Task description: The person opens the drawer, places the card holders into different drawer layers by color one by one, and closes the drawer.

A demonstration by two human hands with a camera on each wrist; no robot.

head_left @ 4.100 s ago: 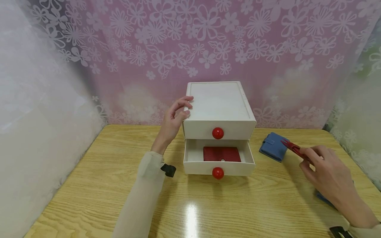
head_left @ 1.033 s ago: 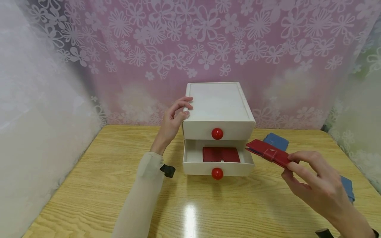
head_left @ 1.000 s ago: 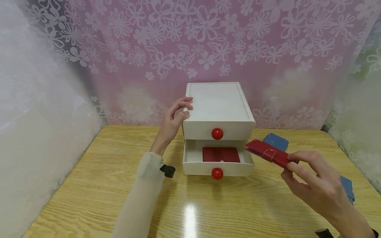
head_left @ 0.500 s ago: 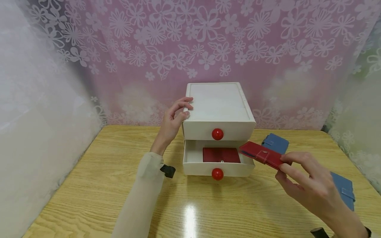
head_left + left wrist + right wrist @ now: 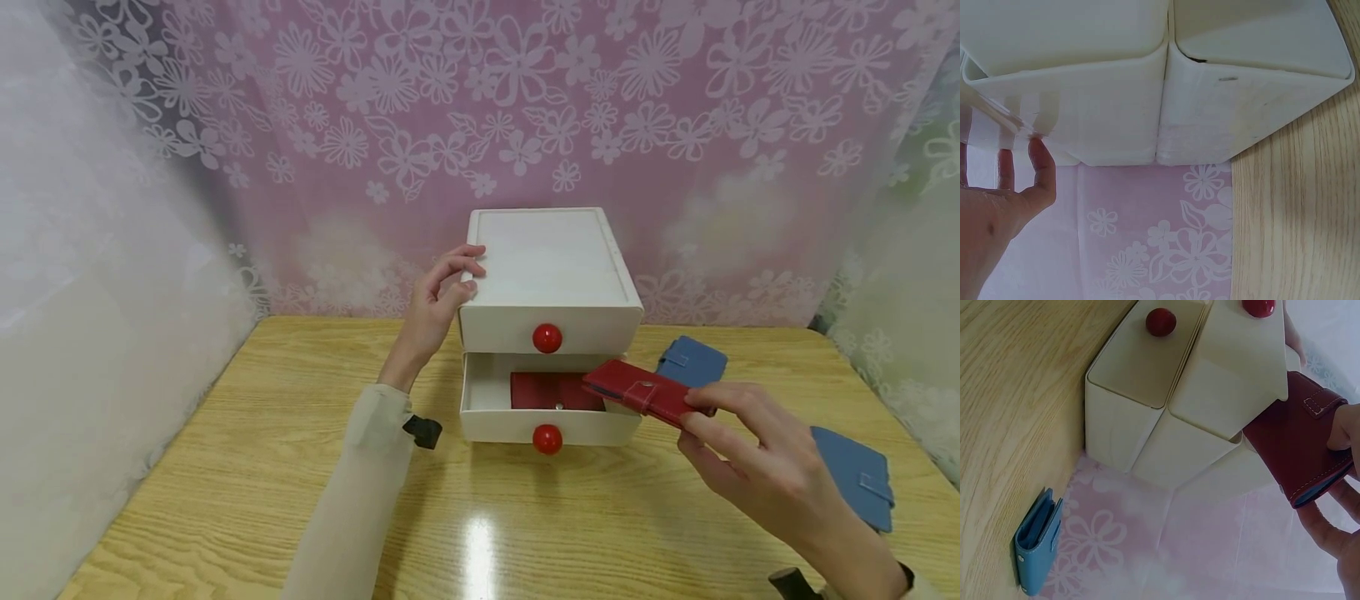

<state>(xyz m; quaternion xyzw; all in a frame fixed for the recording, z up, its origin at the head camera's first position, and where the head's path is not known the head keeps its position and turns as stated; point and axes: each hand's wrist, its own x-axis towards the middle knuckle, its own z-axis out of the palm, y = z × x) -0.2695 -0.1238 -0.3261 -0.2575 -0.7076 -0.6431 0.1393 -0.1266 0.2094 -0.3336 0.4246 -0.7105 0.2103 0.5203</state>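
My left hand (image 5: 435,312) rests its fingertips on the left upper edge of a white drawer cabinet (image 5: 551,258); the left wrist view shows the fingertips (image 5: 1038,150) against its side. A drawer (image 5: 502,427) with a red knob stands pulled out, and a dark red wallet (image 5: 543,390) lies in it. Between thumb and fingers, my right hand (image 5: 765,454) pinches another red wallet (image 5: 660,400) with a snap strap. Its far end overlaps the drawer's right side and the lying wallet in the head view. The right wrist view shows the held wallet's blue lining (image 5: 1319,487).
Two blue wallets lie on the wooden table (image 5: 300,467): one (image 5: 697,358) right of the cabinet, the other (image 5: 855,475) partly behind my right wrist. Below the pulled-out drawer sits a shut one with a red knob (image 5: 1160,322). A flowered pink curtain (image 5: 375,125) hangs behind.
My right hand has lifted the red wallet from near the blue wallet and carried it left to the pulled-out drawer, turning its strap side into view. The left hand stays in place.
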